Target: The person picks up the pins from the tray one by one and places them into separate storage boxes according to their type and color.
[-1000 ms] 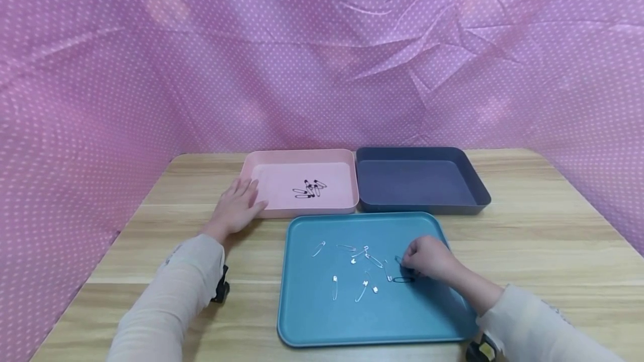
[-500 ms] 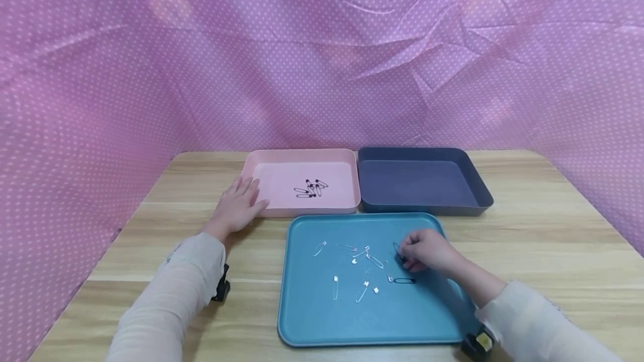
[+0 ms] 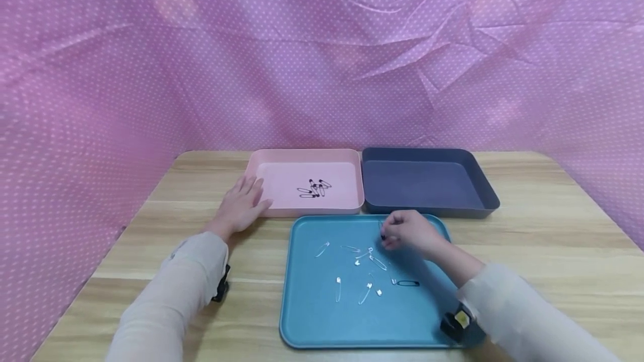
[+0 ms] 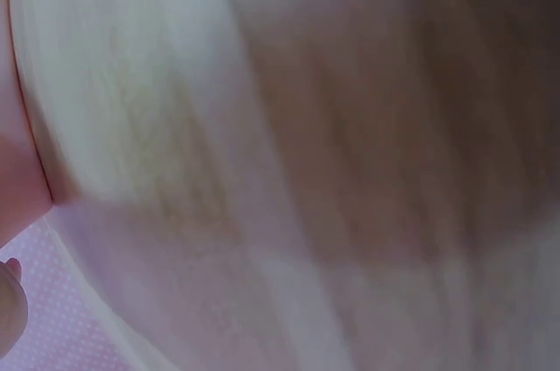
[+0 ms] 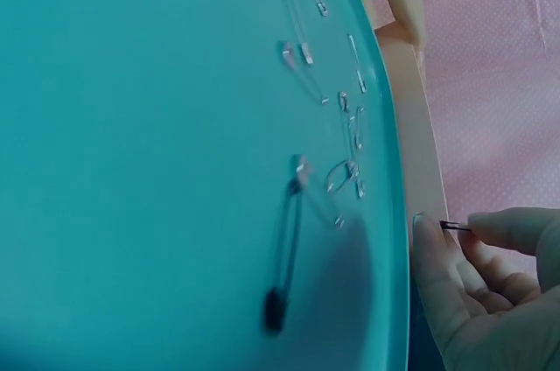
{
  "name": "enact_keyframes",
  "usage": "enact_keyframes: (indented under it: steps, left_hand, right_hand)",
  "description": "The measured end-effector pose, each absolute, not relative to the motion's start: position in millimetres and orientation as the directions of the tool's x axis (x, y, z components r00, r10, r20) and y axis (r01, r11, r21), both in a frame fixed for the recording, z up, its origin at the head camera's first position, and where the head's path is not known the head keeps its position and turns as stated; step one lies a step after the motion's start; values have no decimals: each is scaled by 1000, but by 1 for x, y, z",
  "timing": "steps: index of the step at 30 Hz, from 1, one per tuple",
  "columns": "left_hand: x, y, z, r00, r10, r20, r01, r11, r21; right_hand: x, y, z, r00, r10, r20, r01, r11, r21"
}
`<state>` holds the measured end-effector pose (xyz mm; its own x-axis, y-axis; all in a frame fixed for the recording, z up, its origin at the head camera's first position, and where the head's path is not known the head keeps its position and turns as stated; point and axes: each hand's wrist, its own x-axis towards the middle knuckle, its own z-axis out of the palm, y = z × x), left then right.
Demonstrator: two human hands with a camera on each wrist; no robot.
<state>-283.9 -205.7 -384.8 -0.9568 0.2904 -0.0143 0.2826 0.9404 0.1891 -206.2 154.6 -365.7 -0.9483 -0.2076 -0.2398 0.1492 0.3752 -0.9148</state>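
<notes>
My right hand [image 3: 410, 233] pinches a black safety pin [image 5: 454, 226] between thumb and finger, above the back part of the blue tray [image 3: 312, 323]. Another black safety pin [image 3: 407, 283] lies on that tray, close to several silver safety pins [image 3: 378, 263]. With fingers extended, my left hand [image 3: 238, 206] rests at the left side of the pink tray [image 3: 312, 212]. A small pile of black safety pins [image 3: 314, 189] lies inside the pink tray. The left wrist view is mostly filled by a blurred pale surface.
A dark blue-grey tray [image 3: 422, 179] stands right of the pink one, behind the blue tray. All three sit on a wooden table [image 3: 543, 239]. Pink dotted cloth [image 3: 322, 71] hangs at the back and sides.
My right hand has lifted a black safety pin off the right side of the blue tray and moved it left and towards the back. My left hand stays at the pink tray.
</notes>
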Motion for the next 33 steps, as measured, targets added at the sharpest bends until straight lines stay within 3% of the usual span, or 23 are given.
enact_keyframes:
  steps: [12, 21, 27, 33]
  left_hand:
    - [-283, -207, -385, -952, 306, -3, 302, 940, 161]
    - [-284, -207, -384, -954, 300, -4, 296, 942, 156]
    - [-282, -207, -384, -950, 312, 18, 311, 939, 143]
    - [-281, -206, -384, -949, 313, 23, 313, 940, 137]
  right_hand:
    - [-244, 117, -356, -949, -257, -183, 120, 241, -963]
    - [-269, 97, -350, -964, -186, -192, 134, 284, -949]
    - [-282, 86, -353, -964, -124, -235, 200, 244, -949]
    - [-298, 73, -359, -974, -91, -209, 181, 245, -952]
